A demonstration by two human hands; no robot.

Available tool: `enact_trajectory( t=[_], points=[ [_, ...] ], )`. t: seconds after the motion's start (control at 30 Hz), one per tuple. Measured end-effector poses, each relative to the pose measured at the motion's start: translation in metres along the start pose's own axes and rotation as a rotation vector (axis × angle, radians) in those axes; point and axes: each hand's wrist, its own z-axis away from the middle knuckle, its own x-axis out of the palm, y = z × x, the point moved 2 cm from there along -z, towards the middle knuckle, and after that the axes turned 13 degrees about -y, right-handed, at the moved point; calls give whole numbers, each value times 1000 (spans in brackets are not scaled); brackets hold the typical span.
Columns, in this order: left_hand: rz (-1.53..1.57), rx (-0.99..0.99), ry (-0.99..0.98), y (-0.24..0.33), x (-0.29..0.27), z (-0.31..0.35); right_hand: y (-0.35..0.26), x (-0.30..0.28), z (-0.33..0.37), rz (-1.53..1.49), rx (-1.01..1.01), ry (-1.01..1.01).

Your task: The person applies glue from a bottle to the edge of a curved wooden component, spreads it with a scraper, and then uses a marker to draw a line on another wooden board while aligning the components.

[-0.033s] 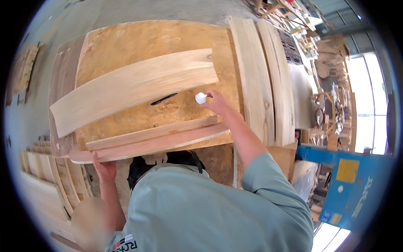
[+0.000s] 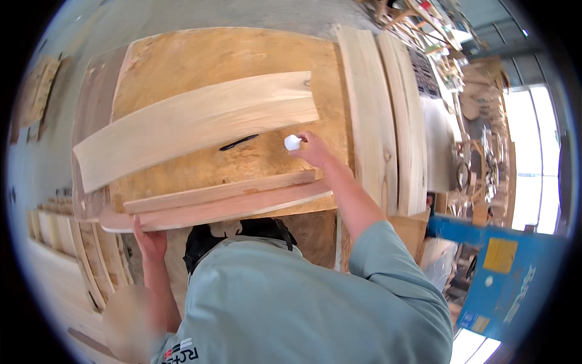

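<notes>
My left hand grips the near edge of a long reddish board with a rounded left end, close to that end. Its thumb lies against the edge; part of the fingers is hidden below. A narrower wood strip lies along the board's far side. Between the fingertips of my right hand is a small white rounded object, held over the plywood tabletop; its kind cannot be made out. A black pen lies to the left of it. Beyond the pen rests a wide pale curved board.
Two long thick planks stand along the table's right side. A blue panel is at the lower right. Several stacked boards are at the lower left, and wooden parts crowd the far right.
The view has shifted very slightly. Both hands keep the same hold and nearly the same places.
</notes>
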Motion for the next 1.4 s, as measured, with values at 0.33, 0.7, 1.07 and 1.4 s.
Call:
enact_trajectory(
  t=[0.33, 0.7, 1.07, 1.4],
  points=[
    [24, 83, 41, -12, 3, 6, -47, 27, -21, -443, -408, -41],
    [192, 112, 87, -29, 10, 4, -297, 123, -2, 155, -682, -610],
    [255, 127, 79, -25, 14, -8, -348, 150, -8, 668, -600, -669],
    [192, 93, 64, -26, 11, -9, -365, 168, -14, 812, -703, -597]
  ],
)
